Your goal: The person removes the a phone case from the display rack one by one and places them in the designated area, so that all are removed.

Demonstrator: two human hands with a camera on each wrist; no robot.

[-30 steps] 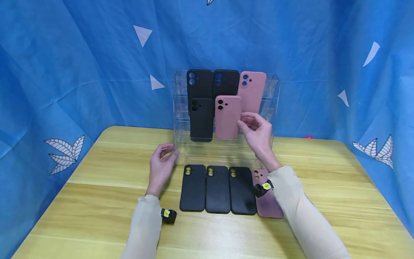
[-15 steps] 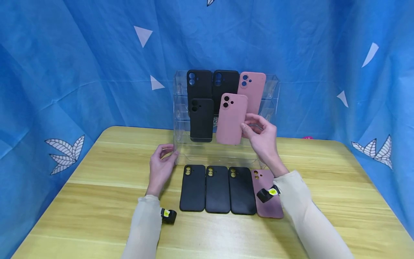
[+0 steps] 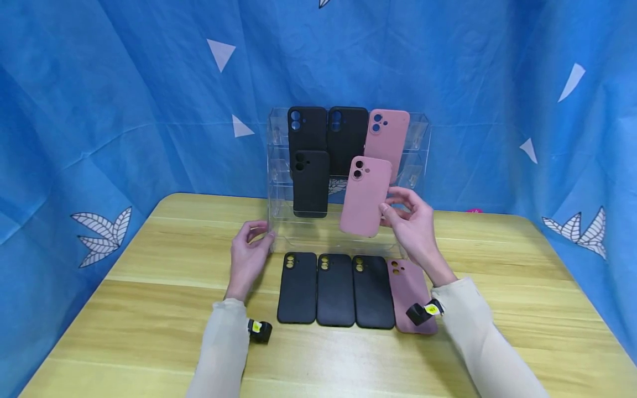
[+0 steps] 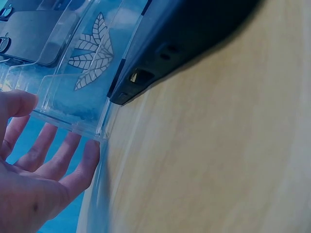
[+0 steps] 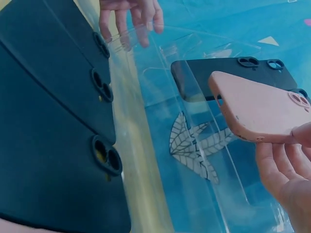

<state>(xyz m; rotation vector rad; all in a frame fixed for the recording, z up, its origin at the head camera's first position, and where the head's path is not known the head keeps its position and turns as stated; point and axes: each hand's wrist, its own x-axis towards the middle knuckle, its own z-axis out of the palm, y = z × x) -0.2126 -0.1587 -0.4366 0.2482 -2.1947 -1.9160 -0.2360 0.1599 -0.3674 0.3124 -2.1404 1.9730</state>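
The left hand (image 3: pixel 249 257) is holding the side of the clear rack (image 3: pixel 308 232), thumb and fingers parting around it; how firmly they are pressing is hard to tell. The front black case (image 3: pixel 311 188) is standing in place, while the light pink case (image 3: pixel 365 196) beside it is shifting rightward, down and into a tilt, apparently leaving its tier. The right hand (image 3: pixel 410 218) is pinching that case's edge, some fingertips hiding behind. Below, a wrist camera (image 3: pixel 419 313) is partly covering a dusky pink case (image 3: pixel 405 284).

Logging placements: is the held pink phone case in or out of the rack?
Out: the right hand holds the pink phone case tilted, its bottom end free of the clear rack.
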